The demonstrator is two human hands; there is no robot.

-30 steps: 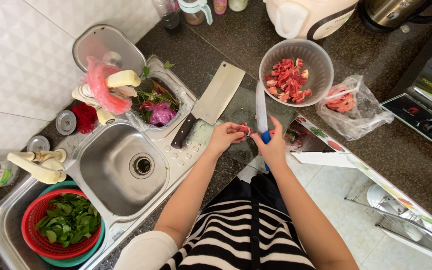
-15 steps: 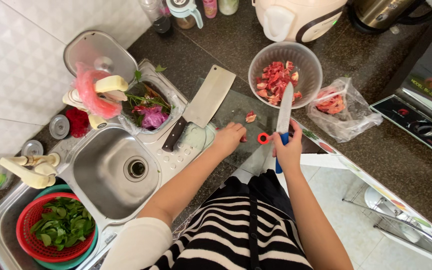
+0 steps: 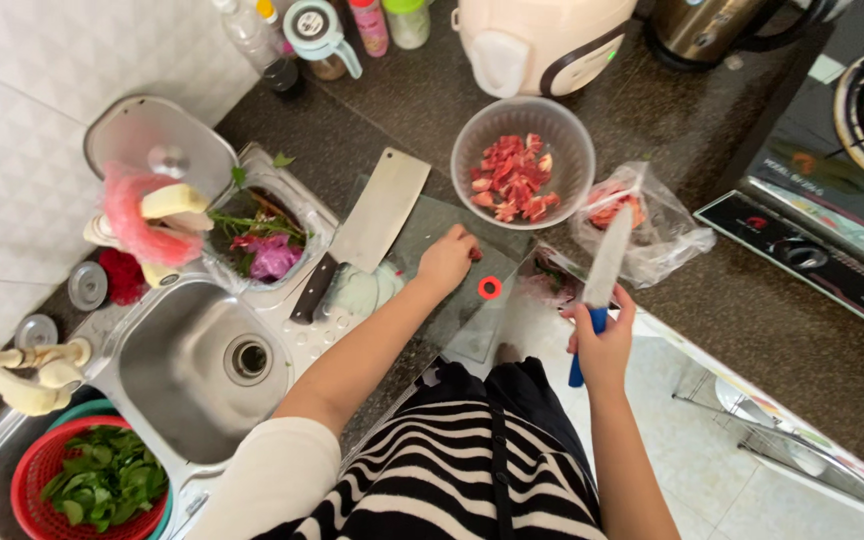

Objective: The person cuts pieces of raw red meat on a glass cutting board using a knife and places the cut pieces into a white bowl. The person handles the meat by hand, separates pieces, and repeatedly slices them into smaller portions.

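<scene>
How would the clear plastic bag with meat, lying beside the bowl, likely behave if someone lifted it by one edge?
The clear plastic bag looks thin and crumpled, so it would probably sag and fold rather than keep its shape. The meat inside would likely slide to the lowest corner. Its mouth seems open, so contents might spill; the film may also be wet and slippery.

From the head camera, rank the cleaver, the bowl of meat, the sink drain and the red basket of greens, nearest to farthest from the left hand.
Measured from the left hand, which rests on the cutting board:
1. Cleaver, just to its left on the counter.
2. Bowl of meat, up and to the right.
3. Sink drain, down-left in the basin.
4. Red basket of greens, far lower-left corner.
</scene>
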